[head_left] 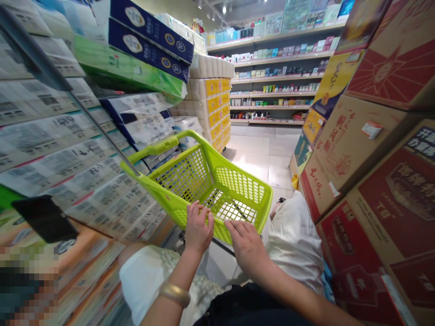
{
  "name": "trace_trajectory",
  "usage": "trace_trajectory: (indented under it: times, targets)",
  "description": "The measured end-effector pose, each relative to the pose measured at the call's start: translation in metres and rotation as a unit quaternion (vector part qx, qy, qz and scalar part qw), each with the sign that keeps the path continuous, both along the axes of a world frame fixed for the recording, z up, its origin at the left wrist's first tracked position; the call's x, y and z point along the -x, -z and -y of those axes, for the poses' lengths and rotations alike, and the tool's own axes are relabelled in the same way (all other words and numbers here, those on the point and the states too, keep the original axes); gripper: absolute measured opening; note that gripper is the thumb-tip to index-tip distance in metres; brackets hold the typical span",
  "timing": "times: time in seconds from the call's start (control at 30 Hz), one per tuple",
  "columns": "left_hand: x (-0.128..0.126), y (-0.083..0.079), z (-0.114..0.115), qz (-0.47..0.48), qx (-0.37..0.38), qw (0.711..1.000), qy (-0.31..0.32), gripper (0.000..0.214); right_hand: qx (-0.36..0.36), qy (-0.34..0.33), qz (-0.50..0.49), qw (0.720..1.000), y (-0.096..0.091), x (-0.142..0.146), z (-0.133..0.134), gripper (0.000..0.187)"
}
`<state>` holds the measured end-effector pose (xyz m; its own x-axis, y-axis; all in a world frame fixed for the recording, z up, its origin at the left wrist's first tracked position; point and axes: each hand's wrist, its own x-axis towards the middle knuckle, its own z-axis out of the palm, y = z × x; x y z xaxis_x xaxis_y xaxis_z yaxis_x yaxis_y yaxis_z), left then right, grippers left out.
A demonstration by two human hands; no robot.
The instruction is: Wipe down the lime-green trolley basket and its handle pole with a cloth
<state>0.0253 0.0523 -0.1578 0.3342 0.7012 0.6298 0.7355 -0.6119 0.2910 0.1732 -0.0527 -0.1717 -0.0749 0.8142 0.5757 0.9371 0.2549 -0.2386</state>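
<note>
- Left hand (pixel 199 228), gold bangle (pixel 175 294) at the wrist, curled over the near rim of a lime-green plastic shopping basket (pixel 239 183), apparently gripping it to steady it.
- Right hand (pixel 246 246) spread across the same rim; gripping or merely resting, hard to tell.
- Just below and right of the hands, white fabric (pixel 295 240), partly cut off; garment or bag unclear.
- Left of the hands, a blurred black rectangular object (pixel 44 218), impossible to identify.
- Flanking the hands, red cardboard cartons (pixel 384 203) on the right and packaged toilet rolls (pixel 209 108) on the left, stacked close to the basket.
- Far beyond the hands, store shelves (pixel 272 78) of small boxed goods, too distant to read.
</note>
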Motion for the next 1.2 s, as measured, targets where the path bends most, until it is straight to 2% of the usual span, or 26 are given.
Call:
trace_trajectory:
  times: [0.17, 0.43, 0.73, 1.03, 1.2]
  targets:
    - [0.005, -0.001, -0.001, -0.001, -0.006, 1.0, 0.005, 0.017, 0.013, -0.017, 0.016, 1.0, -0.008, 0.01, -0.012, 0.052]
    - [0.004, 0.0, 0.003, 0.0, -0.009, 1.0, 0.002, 0.017, -0.015, -0.012, 0.014, 1.0, 0.006, -0.011, 0.018, 0.053]
    - [0.008, 0.002, 0.0, 0.005, -0.011, 1.0, -0.002, 0.017, 0.024, -0.001, 0.024, 0.999, -0.011, 0.021, -0.014, 0.052]
    - [0.01, 0.002, 0.001, 0.001, -0.013, 1.0, -0.002, 0.017, -0.006, -0.016, 0.019, 1.0, 0.003, -0.002, 0.014, 0.057]
    - [0.008, 0.003, 0.001, 0.0, -0.013, 1.0, -0.007, 0.017, 0.028, 0.013, 0.0, 1.0, -0.003, 0.01, 0.001, 0.052]
